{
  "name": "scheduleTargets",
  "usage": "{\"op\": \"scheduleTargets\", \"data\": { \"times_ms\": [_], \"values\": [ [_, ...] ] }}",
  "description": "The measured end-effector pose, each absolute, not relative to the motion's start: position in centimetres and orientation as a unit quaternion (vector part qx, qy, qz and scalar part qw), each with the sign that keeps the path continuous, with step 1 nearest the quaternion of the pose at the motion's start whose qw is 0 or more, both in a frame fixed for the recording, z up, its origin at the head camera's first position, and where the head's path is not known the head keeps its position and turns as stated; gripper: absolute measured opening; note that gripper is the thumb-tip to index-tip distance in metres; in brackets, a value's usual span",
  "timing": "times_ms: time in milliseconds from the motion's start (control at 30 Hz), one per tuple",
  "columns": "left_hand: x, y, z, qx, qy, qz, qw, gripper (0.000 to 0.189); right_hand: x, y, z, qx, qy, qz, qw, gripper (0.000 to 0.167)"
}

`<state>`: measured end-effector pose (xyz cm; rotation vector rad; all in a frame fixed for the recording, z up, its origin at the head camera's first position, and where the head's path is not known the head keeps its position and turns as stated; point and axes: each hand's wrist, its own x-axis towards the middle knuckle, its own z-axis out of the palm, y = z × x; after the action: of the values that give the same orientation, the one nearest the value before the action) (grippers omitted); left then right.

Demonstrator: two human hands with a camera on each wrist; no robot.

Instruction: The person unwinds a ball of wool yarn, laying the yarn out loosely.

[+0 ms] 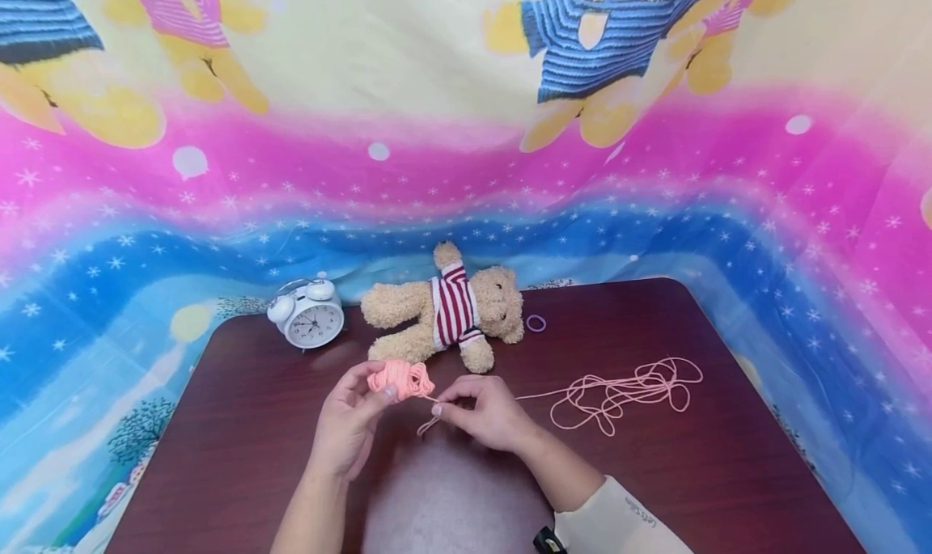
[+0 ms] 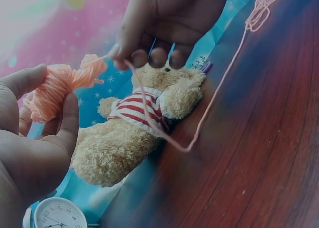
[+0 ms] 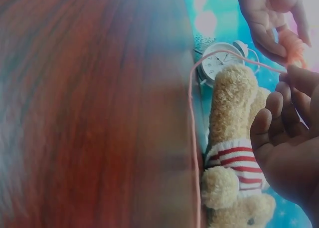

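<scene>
A small bundle of peach yarn (image 1: pixel 399 378) is held up over the table by my left hand (image 1: pixel 348 425), pinched between thumb and fingers. To its right, my right hand (image 1: pixel 484 412) pinches the yarn strand (image 2: pixel 144 96) between thumb and forefinger, a short stretch from the bundle. Below those fingertips the strand dips in a loop, then runs right across the table to a loose tangle of yarn (image 1: pixel 619 394). The left wrist view shows the wound bundle (image 2: pixel 52 91) narrowing toward the right hand (image 2: pixel 169 18), whose other fingers are bent.
Behind the hands a teddy bear (image 1: pixel 455 311) in a red-striped shirt lies on its side. A white alarm clock (image 1: pixel 313 321) stands at the back left. A purple ring-shaped band (image 1: pixel 535 323) lies beside the bear's head on the dark wooden table (image 1: pixel 240 425). A printed cloth (image 1: pixel 437 166) hangs behind.
</scene>
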<state>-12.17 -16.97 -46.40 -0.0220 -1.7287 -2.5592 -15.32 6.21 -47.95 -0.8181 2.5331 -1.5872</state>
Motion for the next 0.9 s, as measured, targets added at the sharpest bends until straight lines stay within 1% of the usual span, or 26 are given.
{"op": "scheduleTargets", "data": {
  "times_ms": [167,300,533,900],
  "values": [
    [-12.1,-17.3,-46.4,0.002,-0.561,-0.827,0.031,0.035,-15.4,7.3,-47.1,-0.266,0.818,-0.510,0.008,0.004],
    [-12.1,-17.7,-46.4,0.005,-0.566,-0.824,0.033,0.035,-15.5,8.1,-46.6,-0.249,0.822,-0.512,0.005,0.005],
    [-12.0,-18.4,-46.5,0.004,-0.569,-0.821,0.035,0.035,-16.3,9.6,-46.8,-0.235,0.829,-0.507,-0.008,0.007],
    [-12.0,-19.3,-46.4,0.002,-0.570,-0.820,0.046,0.035,-16.7,11.7,-46.8,-0.210,0.840,-0.500,-0.007,0.004]
  ]
}}
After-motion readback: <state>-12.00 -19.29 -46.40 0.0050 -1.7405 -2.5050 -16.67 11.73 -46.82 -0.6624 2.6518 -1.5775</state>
